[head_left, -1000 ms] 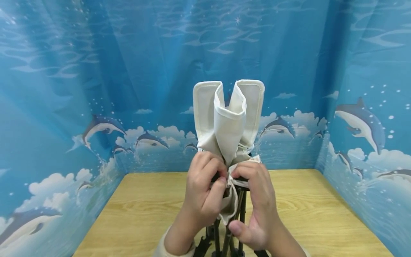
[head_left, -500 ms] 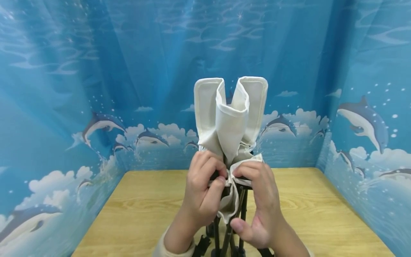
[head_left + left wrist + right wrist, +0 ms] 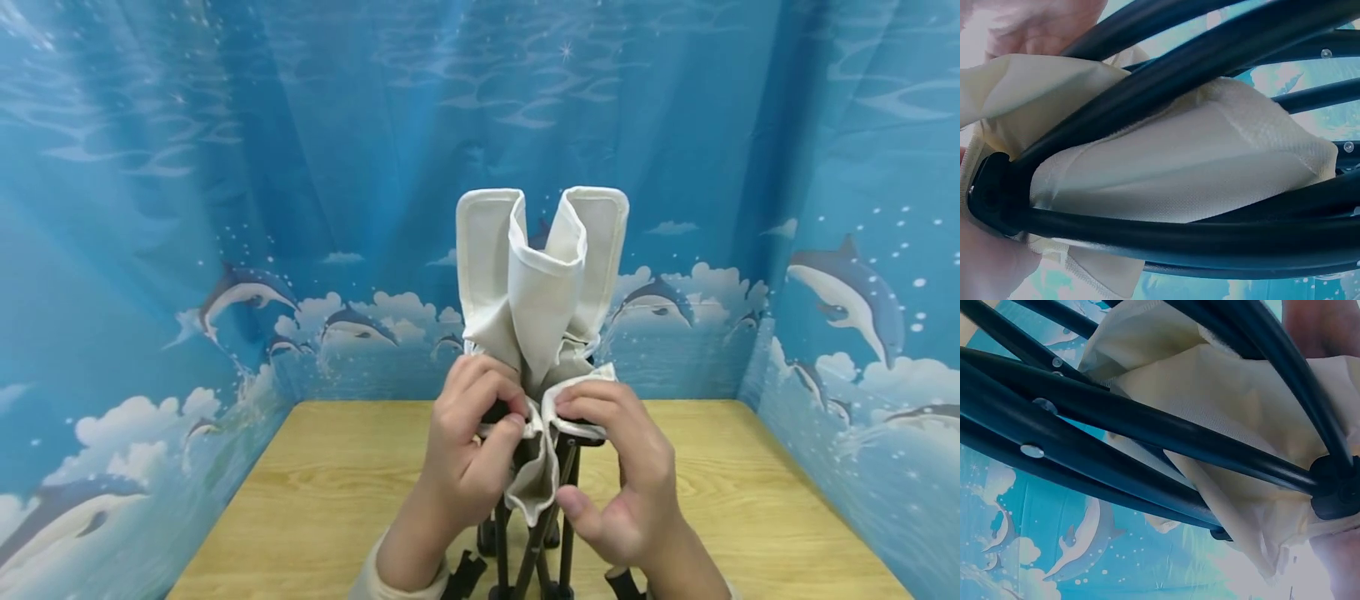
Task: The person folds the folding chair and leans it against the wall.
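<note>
A small folding chair (image 3: 546, 287) with a cream fabric seat and black tube legs stands upright, bunched partly folded, in front of me in the head view. My left hand (image 3: 472, 437) pinches the fabric at its near left corner between thumb and fingers. The fingers of my right hand (image 3: 628, 467) curl over the near right corner, while its thumb stands apart from the cloth. Between both hands the seat fabric (image 3: 534, 487) sags in a fold. In the left wrist view a black corner joint (image 3: 994, 194) shows beside the fabric; the right wrist view shows another joint (image 3: 1335, 487).
The chair stands on a wood-grain table (image 3: 330, 492). Black straps (image 3: 465, 575) hang by the legs near the front. A blue curtain (image 3: 360, 167) printed with dolphins surrounds the table on the back and sides.
My right hand has moved slightly right with its corner, and the gap between the two near corners has widened. The left hand has shifted little.
</note>
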Available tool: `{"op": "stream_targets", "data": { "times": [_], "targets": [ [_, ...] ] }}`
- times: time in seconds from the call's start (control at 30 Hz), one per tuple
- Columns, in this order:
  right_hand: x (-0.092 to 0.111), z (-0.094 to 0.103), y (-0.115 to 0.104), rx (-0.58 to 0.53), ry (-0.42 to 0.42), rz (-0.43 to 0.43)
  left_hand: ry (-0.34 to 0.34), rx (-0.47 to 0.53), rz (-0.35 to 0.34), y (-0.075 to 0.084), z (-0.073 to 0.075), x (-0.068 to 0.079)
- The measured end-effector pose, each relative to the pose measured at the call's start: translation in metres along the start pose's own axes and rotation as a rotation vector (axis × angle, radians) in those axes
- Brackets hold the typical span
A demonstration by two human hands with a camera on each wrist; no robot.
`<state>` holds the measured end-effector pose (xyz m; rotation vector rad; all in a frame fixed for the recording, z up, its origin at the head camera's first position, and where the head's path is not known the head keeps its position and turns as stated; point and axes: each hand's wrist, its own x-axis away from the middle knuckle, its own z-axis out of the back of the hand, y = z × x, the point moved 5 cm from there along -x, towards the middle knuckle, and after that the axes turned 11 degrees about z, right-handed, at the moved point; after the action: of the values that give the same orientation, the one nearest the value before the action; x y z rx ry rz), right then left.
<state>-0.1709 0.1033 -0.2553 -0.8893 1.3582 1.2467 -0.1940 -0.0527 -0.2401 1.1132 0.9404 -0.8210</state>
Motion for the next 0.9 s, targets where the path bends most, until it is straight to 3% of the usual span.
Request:
{"op": "stream_targets", "data": {
  "times": [0.2,0.33,0.67,0.9],
  "targets": [
    [0.009,0.004,0.0,0.068,-0.052,-0.08,-0.05,-0.005,0.002,-0.004,0.005,0.002],
    [0.014,0.008,-0.002,0.149,-0.047,-0.089,-0.037,-0.025,-0.027,-0.001,0.007,0.005],
    [0.02,0.02,-0.009,0.145,0.164,0.026,0.02,-0.043,-0.071,0.003,0.019,0.015],
    [0.029,0.026,-0.011,0.101,0.251,0.058,0.122,-0.006,-0.096,-0.002,0.028,0.03]
  ]
}}
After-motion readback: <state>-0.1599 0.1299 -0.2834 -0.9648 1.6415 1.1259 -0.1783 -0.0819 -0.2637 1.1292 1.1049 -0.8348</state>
